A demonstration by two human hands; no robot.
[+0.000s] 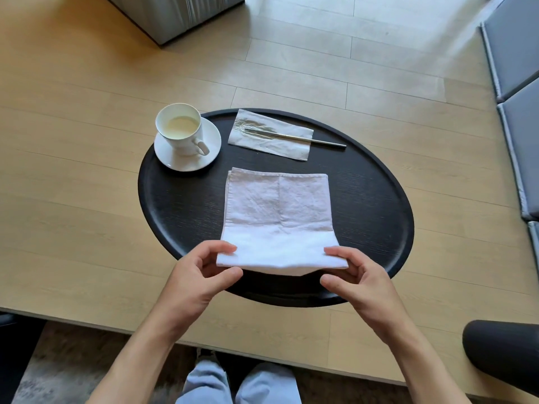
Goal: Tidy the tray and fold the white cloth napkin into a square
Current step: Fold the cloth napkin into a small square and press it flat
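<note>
A white cloth napkin (278, 211), folded into a rough rectangle, lies in the middle of the round black tray (376, 205). Its near edge is lifted off the tray. My left hand (201, 275) pinches the near left corner between thumb and fingers. My right hand (353, 272) pinches the near right corner the same way. At the tray's far left stands a white cup (180, 126) with a pale drink, on a white saucer (213, 141). A metal fork (294, 136) rests on a small paper napkin (271, 144) at the far side.
The tray sits on a light wooden table (73, 170). Grey cushions (516, 68) line the right edge, and a grey upholstered block (175, 13) stands at the far left. A dark rounded object (501, 351) is at the near right. My knees (239, 383) show below the table edge.
</note>
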